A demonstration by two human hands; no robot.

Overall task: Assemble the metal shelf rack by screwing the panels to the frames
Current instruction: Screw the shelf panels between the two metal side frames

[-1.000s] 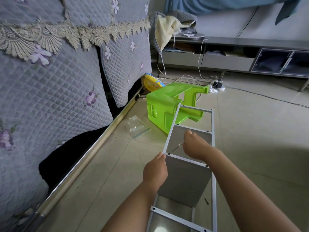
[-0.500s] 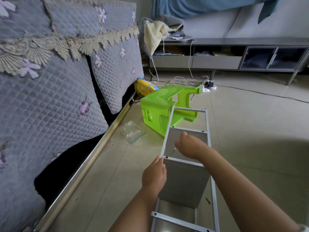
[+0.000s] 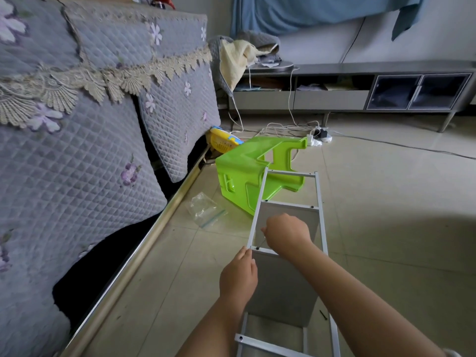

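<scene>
Pale tiled floor (image 3: 386, 215) carries the work, bounded on the left by a sofa (image 3: 77, 163) in quilted grey covers with a lace trim, and at the back by a low grey media cabinet (image 3: 334, 96). Its open compartments hold papers and flat clutter; the contents behind its two dark glass doors cannot be made out. A clear zip bag (image 3: 206, 210) lies flat on the tiles between the sofa rail and the rack; whether anything is inside it cannot be told. A yellow basket (image 3: 222, 141) sits against the sofa end. A green plastic stool (image 3: 247, 173) lies tipped on its side, just beyond the far end of the rack.

The metal shelf rack (image 3: 319, 202) lies lengthwise on the floor, running away from the viewer, with grey panels (image 3: 283, 287) standing between its pale frames. One small dark screw (image 3: 323, 315) lies loose on the tiles beside the right-hand rail.

The left hand (image 3: 238, 276) is loosely curled, its fingertips (image 3: 246, 252) touching the left rail at the corner of a crossbar; it grips nothing visible. The right hand (image 3: 288, 234) is closed around a thin tool (image 3: 261, 244), largely hidden, whose tip points down to the screw hole in that same corner.
</scene>
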